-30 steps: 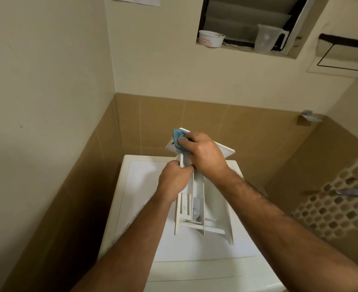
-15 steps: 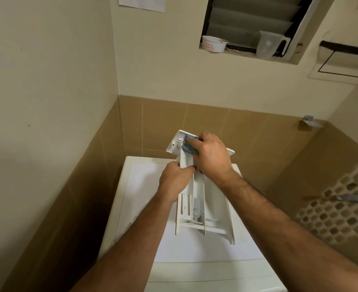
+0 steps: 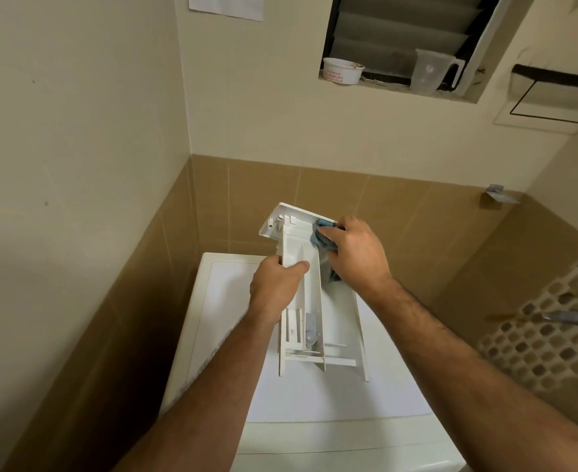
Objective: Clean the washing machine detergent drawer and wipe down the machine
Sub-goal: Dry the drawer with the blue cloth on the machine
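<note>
While I am watching through the head camera, these are my notes:

Drawer position: the long white plastic detergent drawer [image 3: 303,301] is being held out of its slot, above the flat white top of the washing machine [image 3: 315,403], its front panel tilting away toward the brown tiled wall [image 3: 400,206].

Left hand: my left hand [image 3: 275,287] is gripping the drawer's left side wall, thumb curling over the rim into the channel, fingers wrapping underneath where I cannot see them.

Right hand: my right hand [image 3: 355,253] is pinching a crumpled blue cloth [image 3: 321,238] against the far right corner behind the front panel; fingers are bunching together around it.

Handling: I am judging the drawer light, stiff and hollow, probably slick if wet, with thin inner ribs and a grey siphon cap [image 3: 309,330] that could snap. The side walls are looking like the safest hold.

Edges: the front panel's corners and the near open end are sticking out.

Room: the cream wall [image 3: 76,165] is standing close on the left; more space is opening to the right.
</note>
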The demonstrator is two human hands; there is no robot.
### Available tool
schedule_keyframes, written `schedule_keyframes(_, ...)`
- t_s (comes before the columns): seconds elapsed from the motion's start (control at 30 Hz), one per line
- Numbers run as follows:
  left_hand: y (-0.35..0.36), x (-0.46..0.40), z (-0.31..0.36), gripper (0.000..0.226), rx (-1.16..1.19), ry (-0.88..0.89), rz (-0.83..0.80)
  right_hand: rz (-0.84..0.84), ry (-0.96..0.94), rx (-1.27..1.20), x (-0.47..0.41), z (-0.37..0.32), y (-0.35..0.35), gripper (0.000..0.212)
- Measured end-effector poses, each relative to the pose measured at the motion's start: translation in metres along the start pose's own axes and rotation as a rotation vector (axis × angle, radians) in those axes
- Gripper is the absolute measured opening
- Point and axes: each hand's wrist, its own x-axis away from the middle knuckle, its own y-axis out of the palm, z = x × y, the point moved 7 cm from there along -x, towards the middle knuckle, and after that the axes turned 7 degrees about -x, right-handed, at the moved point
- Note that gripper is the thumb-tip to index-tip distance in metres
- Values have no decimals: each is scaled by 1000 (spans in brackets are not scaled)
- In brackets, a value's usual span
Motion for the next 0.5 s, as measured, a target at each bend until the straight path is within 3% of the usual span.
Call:
schedule_keyframes(0.23, 6, 7, 9, 25, -103, 45, 19, 94, -209, -146, -9, -47, -7, 29)
schedule_keyframes(0.37, -11, 11, 14, 27, -248, 93, 177, 22, -203, -68, 1, -27, -1, 38)
schedule_keyframes(0.5, -22, 20, 12, 43, -334, 121, 294, 33, -89, -56, 12, -10, 3, 36)
